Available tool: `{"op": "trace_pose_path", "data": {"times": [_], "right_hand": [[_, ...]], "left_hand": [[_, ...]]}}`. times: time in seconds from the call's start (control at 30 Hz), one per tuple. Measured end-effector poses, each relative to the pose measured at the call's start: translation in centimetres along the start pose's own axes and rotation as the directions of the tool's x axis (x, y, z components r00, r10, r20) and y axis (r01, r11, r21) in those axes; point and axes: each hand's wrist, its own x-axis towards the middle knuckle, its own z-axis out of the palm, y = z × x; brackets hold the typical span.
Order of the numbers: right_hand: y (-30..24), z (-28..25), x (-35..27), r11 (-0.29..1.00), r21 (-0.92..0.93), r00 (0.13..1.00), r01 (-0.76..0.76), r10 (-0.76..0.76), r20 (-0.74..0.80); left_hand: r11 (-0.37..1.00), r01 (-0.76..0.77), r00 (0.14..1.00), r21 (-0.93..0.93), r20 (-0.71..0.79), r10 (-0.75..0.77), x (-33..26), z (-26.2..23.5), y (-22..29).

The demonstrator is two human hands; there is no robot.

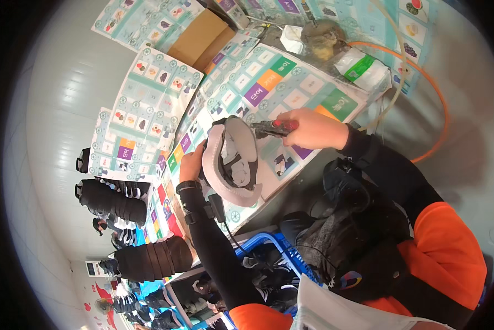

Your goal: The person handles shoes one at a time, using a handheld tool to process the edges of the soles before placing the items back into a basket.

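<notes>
My left hand (191,164) is closed on the side of a shoe (215,165) with a thick pale sole edge and a dark upper, held tilted above the covered table. Its opening and light grey lining face up and right. My right hand (315,129) is wrapped round a dark, stained hand tool (269,128) with a red part by the fingers. The tool's tip reaches the shoe's upper right edge; whether it touches, I cannot tell. Most of my left fingers are hidden behind the shoe.
Printed sheets cover the table (225,104). A cardboard box (197,38), a white-and-green packet (362,69) and an orange hose (442,104) lie beyond. Below the near edge stands a blue basket (263,237) with dark shoes. Stacked black items (153,259) stand left.
</notes>
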Motion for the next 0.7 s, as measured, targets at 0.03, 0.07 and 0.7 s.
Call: {"op": "trace_pose_path", "data": {"times": [0.03,0.07,0.7], "right_hand": [[0.3,-0.3,-0.2,1.000,0.026,1.000,-0.006,0.005,0.008],[0.5,-0.5,-0.3,1.000,0.025,1.000,-0.008,0.007,0.004],[-0.1,-0.1,3.2,0.976,-0.216,0.999,-0.035,0.030,-0.029]], "left_hand": [[1.000,0.009,1.000,0.013,0.014,-0.009,0.0,0.1,0.6],[0.983,0.079,0.997,-0.163,0.004,-0.079,-0.2,0.0,1.2],[0.771,-0.024,0.997,-0.636,-0.067,-0.024,1.5,4.0,-0.2]]}}
